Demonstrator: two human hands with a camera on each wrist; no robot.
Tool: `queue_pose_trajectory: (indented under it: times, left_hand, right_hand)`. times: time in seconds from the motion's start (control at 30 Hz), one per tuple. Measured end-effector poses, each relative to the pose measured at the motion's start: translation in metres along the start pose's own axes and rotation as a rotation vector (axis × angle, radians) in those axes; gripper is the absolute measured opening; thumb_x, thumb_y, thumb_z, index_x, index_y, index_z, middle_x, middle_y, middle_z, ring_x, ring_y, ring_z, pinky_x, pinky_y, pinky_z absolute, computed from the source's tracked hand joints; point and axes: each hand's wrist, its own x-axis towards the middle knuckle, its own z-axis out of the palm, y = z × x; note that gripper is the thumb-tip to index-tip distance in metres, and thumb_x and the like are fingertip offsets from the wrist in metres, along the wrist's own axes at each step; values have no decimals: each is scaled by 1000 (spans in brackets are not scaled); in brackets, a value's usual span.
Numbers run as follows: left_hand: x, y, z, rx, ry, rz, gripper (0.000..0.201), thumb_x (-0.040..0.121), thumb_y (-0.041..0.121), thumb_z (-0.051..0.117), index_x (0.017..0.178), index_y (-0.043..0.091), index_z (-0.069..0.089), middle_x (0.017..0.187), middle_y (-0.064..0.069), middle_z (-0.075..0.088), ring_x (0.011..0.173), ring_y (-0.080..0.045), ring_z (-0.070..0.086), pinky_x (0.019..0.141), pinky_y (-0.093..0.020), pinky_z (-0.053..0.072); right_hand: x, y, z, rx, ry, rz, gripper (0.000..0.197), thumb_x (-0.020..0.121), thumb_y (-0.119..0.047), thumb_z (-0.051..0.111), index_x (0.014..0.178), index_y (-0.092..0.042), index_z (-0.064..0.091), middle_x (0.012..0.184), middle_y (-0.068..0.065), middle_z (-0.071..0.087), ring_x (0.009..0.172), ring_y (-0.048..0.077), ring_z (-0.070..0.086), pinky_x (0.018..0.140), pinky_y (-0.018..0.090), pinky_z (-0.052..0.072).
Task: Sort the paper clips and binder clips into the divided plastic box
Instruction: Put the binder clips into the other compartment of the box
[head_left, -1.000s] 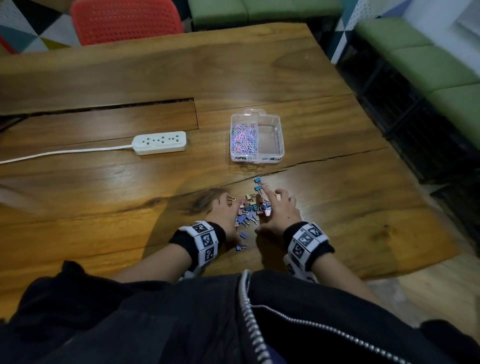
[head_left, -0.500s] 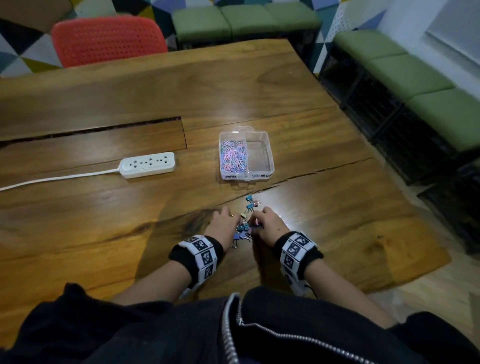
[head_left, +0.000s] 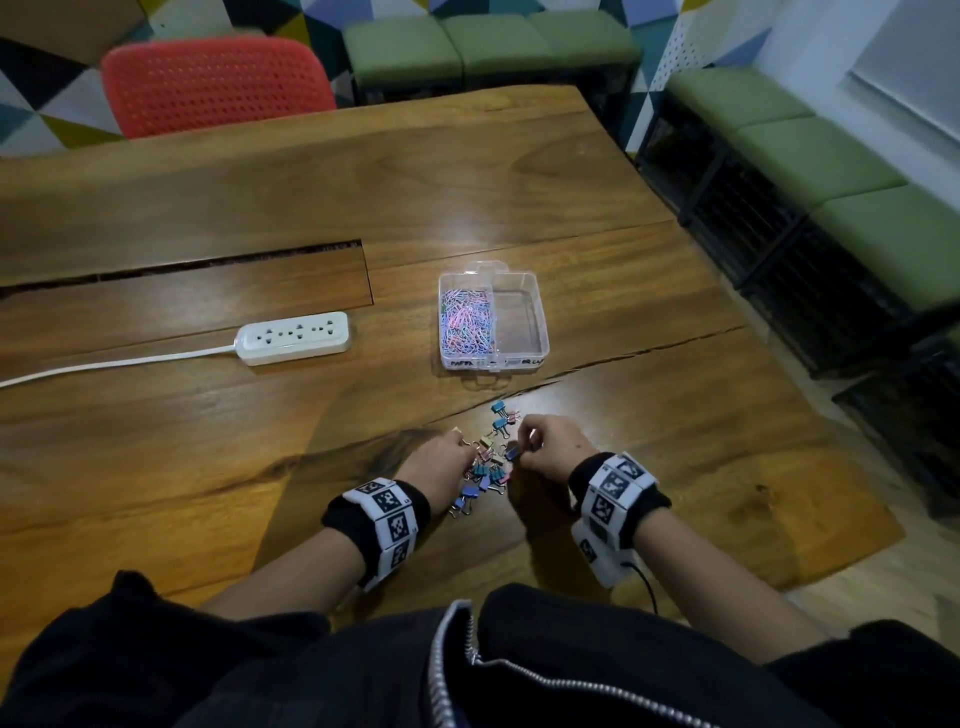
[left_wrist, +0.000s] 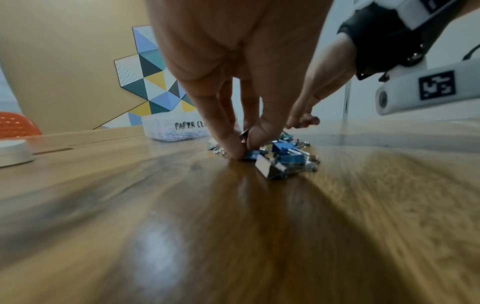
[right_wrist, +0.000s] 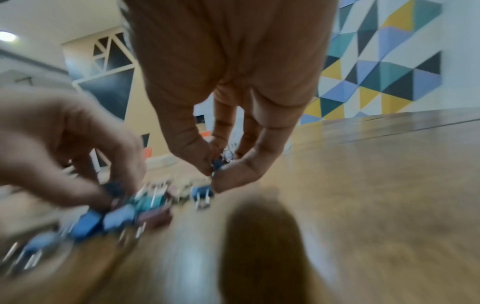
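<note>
A clear divided plastic box stands mid-table; pastel paper clips fill its left compartment and the right compartment holds nothing. Several coloured binder clips lie in a pile near the front edge. My left hand is at the pile's left side, thumb and forefinger pinching a blue binder clip down on the wood. My right hand is at the pile's right side, a little above the table, and pinches a dark blue binder clip. The box's label reads PAPER CL.
A white power strip with its cord lies left of the box. A long slot cuts the tabletop behind it. A red chair stands at the far side, green benches along the right. The table's edge lies right of my hands.
Both hands, spread around the pile a second ago, have drawn in and curled their fingers onto single clips. The head view has tilted up.
</note>
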Motion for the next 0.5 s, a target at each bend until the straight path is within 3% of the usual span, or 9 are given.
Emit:
queue_pose_trajectory:
  times: [0.07, 0.2, 0.3, 0.4, 0.5]
  left_hand:
    - [-1, -3, 0, -43, -4, -8, 32, 91, 12, 49, 122, 11, 56, 120, -8, 52, 110, -22, 52, 96, -29, 42]
    - [-1, -8, -3, -123, -50, -52, 23, 89, 12, 52, 110, 11, 62, 114, -8, 54, 105, -21, 52, 89, -26, 43]
    - [1, -8, -5, -176, -60, -75, 20, 87, 10, 52, 103, 9, 64, 110, -7, 53, 101, -22, 54, 86, -27, 46]
    - [4, -10, -6, -256, -37, -134, 15, 87, 13, 56, 97, 8, 65, 102, -5, 53, 91, -17, 52, 81, -24, 46]
    - [8, -11, -10, -431, -46, -209, 13, 84, 11, 62, 96, 7, 65, 98, -5, 62, 83, -16, 57, 77, -24, 51]
  right_hand:
    - [5, -6, -15, 72, 71, -7, 17, 83, -4, 59, 75, -15, 50, 72, -7, 47, 67, 9, 50, 51, 11, 35]
    - [27, -24, -51, 218, 226, -54, 9, 86, -2, 55, 94, -5, 57, 79, 0, 54, 64, 8, 52, 52, 15, 48]
    - [49, -33, -65, 293, 315, -39, 10, 90, -11, 53, 98, -7, 57, 98, 12, 61, 68, 15, 57, 64, 22, 54]
    - [63, -35, -64, 286, 305, -30, 23, 94, -17, 46, 112, -6, 54, 111, 14, 59, 76, 19, 58, 68, 27, 54]
    - [55, -31, -53, 248, 293, -44, 17, 91, -9, 49, 107, -6, 55, 114, 13, 58, 82, 17, 57, 62, 21, 52]
